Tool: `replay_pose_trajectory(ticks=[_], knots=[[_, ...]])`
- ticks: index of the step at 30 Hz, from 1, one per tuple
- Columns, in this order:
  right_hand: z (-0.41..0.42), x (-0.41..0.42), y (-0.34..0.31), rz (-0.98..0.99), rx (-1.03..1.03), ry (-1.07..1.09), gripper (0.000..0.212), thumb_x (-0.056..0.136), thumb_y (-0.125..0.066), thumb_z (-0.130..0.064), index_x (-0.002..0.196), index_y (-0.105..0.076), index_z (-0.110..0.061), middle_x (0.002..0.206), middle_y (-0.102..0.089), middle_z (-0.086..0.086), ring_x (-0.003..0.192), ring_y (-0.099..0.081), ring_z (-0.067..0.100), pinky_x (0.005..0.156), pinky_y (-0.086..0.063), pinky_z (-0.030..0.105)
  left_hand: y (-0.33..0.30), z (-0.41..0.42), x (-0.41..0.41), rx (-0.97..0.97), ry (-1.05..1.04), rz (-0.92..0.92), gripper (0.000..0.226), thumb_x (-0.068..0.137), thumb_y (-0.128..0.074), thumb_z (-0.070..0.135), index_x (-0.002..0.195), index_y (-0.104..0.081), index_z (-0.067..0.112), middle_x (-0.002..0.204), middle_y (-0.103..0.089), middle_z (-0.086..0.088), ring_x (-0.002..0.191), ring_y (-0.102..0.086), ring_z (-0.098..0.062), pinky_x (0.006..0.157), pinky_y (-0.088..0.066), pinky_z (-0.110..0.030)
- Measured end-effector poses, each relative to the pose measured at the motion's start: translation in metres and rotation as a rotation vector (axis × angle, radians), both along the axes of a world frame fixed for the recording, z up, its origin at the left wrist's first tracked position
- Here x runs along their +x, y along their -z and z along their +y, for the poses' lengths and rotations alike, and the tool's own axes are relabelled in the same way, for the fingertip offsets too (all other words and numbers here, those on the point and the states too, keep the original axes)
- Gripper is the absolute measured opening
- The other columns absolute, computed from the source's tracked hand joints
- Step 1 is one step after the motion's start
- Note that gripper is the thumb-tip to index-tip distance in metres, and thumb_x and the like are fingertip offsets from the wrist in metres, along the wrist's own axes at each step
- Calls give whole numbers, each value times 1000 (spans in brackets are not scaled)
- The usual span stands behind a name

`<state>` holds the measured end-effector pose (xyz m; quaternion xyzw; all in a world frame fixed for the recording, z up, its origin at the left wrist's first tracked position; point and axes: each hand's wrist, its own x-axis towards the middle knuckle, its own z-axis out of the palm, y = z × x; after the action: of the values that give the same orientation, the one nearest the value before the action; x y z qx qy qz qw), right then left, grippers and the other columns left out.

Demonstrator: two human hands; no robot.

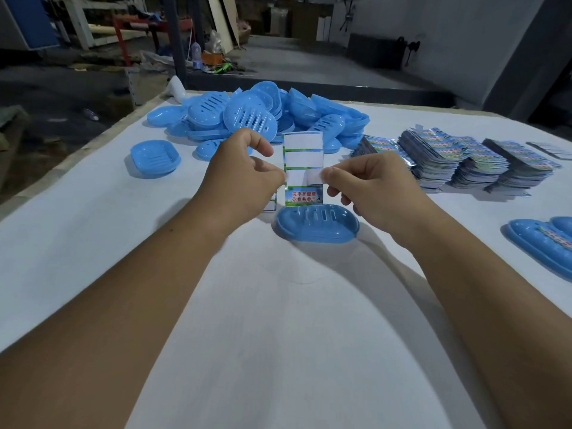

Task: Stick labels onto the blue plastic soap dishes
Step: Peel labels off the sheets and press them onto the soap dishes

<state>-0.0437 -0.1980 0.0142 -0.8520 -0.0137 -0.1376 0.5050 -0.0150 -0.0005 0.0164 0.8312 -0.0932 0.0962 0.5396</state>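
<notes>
Fingers of left hand (244,178) and right hand (368,187) pinch label strip (303,168) over white table (278,305).

Two bare forearms enter from the lower edge of the head view, each uncovered from the frame border to the wrist; no sleeve cuff shows within the frame. The person's bare left hand (238,174) and the person's bare right hand (368,193) carry no glove. No ring, watch or wristband appears on either wrist or on the fingers that show, though the undersides of both hands are turned away and the far fingertips are slightly blurred. Fingernails, where discernible, look short and unpainted.
</notes>
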Motion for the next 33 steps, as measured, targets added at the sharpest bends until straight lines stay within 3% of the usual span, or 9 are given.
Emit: replay_pose_trajectory(ticks=[4, 10, 13, 15, 21, 26, 28, 31, 33], knots=[[-1, 0, 0, 22, 17, 15, 24, 93, -70, -25, 74, -79, -13, 64, -71, -7, 53, -52, 2, 47, -42, 14, 4, 3, 3, 84, -51, -1, 26, 89, -68, 15, 90, -50, 32, 88, -74, 4, 75, -65, -12, 57, -45, -26], [-4, 2, 0, 40, 41, 32, 27, 89, -71, -23, 65, -76, -11, 63, -70, -6, 53, -53, 5, 47, -42, 17, 7, 6, 9, 108, -129, 27, 17, 87, -65, 13, 87, -56, 27, 76, -62, 8, 71, -61, -11, 57, -43, -28], [-4, 3, 0, 55, 81, 39, 24, 86, -73, -23, 64, -76, -13, 61, -68, -6, 52, -53, 5, 45, -41, 16, 7, 9, 11, 172, -166, 39, 12, 88, -63, 15, 89, -56, 26, 86, -64, 5, 89, -66, -22, 75, -57, -39], [-5, 3, -1, 63, 102, 52, 22, 84, -74, -24, 65, -76, -13, 60, -67, -6, 51, -52, 6, 45, -41, 16, 6, 12, 10, 295, -205, 25, 8, 89, -61, 21, 90, -54, 25, 95, -67, 4, 95, -66, -25, 82, -58, -43], [-4, 2, -1, 83, 115, 105, 22, 80, -78, -31, 69, -76, -12, 59, -67, -8, 49, -53, 4, 41, -38, 19, 4, 20, 8, 831, -272, -62, 11, 93, -55, 31, 102, -59, 26, 102, -66, -4, 87, -58, -29, 68, -37, -34], [-2, 2, -2, 84, 100, 124, 21, 78, -77, -31, 64, -75, -16, 55, -63, -9, 47, -52, 4, 40, -38, 18, -1, 27, 5, 1109, -337, -82, 24, 94, -61, 37, 112, -61, 21, 88, -53, -2, 83, -51, -26, 70, -36, -36], [-1, 2, -2, 76, 96, 127, 21, 77, -77, -31, 59, -74, -19, 54, -61, -9, 47, -50, 6, 41, -38, 18, -4, 25, 4, 997, -336, -140, 15, 93, -62, 37, 100, -65, 24, 90, -63, -1, 85, -56, -25, 73, -42, -36], [2, 3, -1, 46, 73, 134, 22, 70, -77, -36, 60, -72, -16, 52, -57, -8, 49, -45, 8, 42, -36, 17, -9, 14, -1, 508, -187, -109, 15, 85, -69, 32, 71, -67, 27, 72, -70, 8, 76, -65, -14, 71, -52, -28], [4, 3, 0, 6, 44, 130, 30, 66, -78, -39, 67, -70, -9, 53, -54, -5, 50, -41, 9, 42, -34, 17, -8, 2, -6, 230, -24, -65, 17, 83, -74, 28, 66, -72, 26, 62, -70, 9, 59, -61, 1, 58, -49, -15]])
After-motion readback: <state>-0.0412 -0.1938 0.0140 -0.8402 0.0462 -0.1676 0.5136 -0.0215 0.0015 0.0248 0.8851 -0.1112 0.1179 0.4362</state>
